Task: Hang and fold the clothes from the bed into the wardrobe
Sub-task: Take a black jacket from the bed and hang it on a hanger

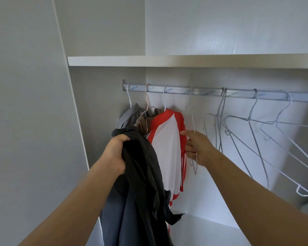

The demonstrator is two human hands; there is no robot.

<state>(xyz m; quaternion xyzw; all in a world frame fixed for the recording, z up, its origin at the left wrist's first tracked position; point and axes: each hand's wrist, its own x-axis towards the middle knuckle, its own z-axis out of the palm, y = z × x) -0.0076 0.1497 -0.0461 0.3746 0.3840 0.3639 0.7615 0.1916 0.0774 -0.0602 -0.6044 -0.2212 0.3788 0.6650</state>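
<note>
Nearest the lens, the left forearm [75, 197] and the right forearm [256, 189], both bare, reaching up and forward from the bottom corners. At the end of the first, the left hand [115, 153], fingers curled tight into a bunch of a dark grey garment [142, 183], the rest of this cloth hanging down in long folds in front of the wardrobe opening. At the end of the other, the right hand [198, 148], fingers closed round a thin white wire hanger [193, 123], thumb stretched toward the edge of a red and white garment [167, 142]. Hanger blurred; hook not clear enough to say if on the rail or off it.

Between both hands, that red and white garment on its own hanger. Just left of it and touching, a brown garment [140, 121], then a light grey garment [130, 114], all three pressed together at the left end of the rail [203, 92]. Right of the right hand, several bare wire hangers [252, 125] on the same rail, tilted and partly tangled. Above the rail, a white shelf [167, 60]. At the left, the grey side wall [100, 103]. Low down between the arms, a pale bottom board [212, 228].
</note>
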